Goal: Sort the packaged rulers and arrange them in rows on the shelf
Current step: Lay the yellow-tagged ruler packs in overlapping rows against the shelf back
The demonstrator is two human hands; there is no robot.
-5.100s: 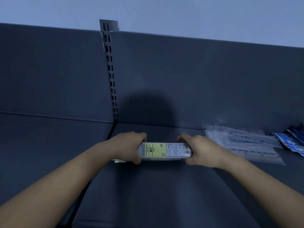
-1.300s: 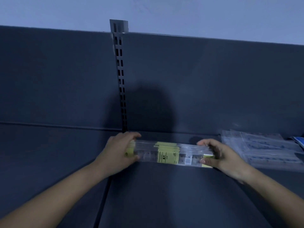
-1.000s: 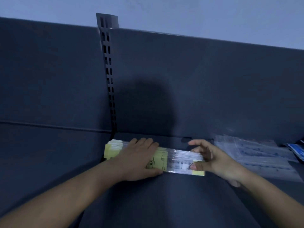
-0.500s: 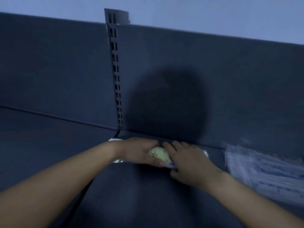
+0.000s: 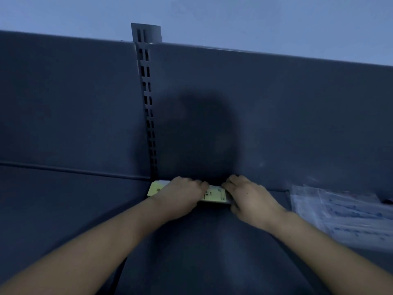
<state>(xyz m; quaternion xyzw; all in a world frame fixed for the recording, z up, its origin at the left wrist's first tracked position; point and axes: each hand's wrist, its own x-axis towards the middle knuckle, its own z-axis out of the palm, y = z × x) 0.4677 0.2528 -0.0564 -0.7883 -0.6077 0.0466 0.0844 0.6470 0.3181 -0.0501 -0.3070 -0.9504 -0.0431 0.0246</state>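
A slotted upright (image 5: 146, 99) splits dark back panels (image 5: 276, 113) beneath a pale wall (image 5: 234, 18).

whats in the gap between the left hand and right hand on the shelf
Head view: the yellow-labelled stack of clear-packaged rulers spans the gap between the left hand and right hand, which both hold it.
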